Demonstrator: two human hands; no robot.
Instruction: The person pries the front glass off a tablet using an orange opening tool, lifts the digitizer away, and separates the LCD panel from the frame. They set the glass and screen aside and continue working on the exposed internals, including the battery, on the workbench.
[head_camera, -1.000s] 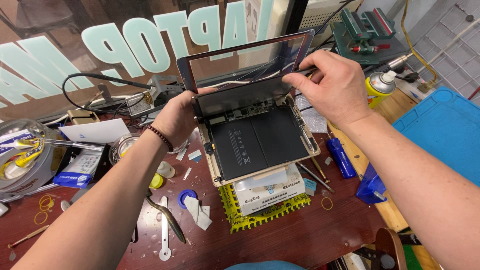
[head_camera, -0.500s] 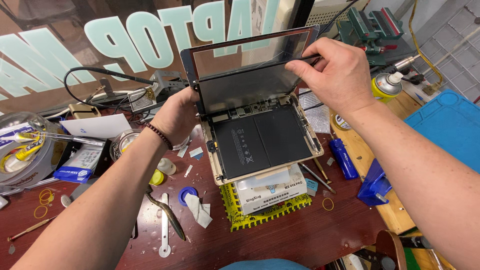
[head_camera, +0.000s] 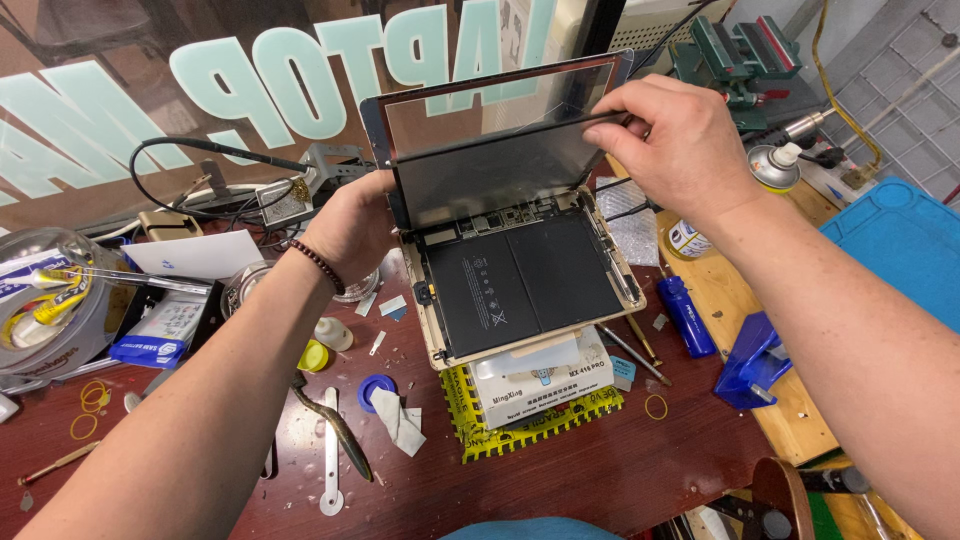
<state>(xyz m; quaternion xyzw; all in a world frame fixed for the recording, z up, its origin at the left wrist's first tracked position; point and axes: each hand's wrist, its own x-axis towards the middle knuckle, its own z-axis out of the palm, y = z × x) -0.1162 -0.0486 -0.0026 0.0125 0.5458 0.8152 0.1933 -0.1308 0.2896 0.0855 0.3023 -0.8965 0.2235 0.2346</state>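
An opened tablet body (head_camera: 520, 285) with a black battery lies on a white box atop a yellow mat. Its screen panel and a clear glass front (head_camera: 500, 120) stand lifted behind it, hinged at the far edge. My left hand (head_camera: 350, 225) grips the left side of the tablet and the lifted panel. My right hand (head_camera: 675, 145) pinches the right upper edge of the raised panels. A beaded bracelet sits on my left wrist.
A blue bottle (head_camera: 688, 315) and blue plastic holder (head_camera: 750, 360) lie to the right, near a blue mat (head_camera: 900, 250). A spray can (head_camera: 775, 165) stands behind. Metal pry tools (head_camera: 330, 450), a tissue scrap, rubber bands and a clear plastic tub (head_camera: 50, 300) lie left.
The screen panel has been tilted up a little further, and my right hand has shifted slightly along its top edge. My left hand stays at the left side.
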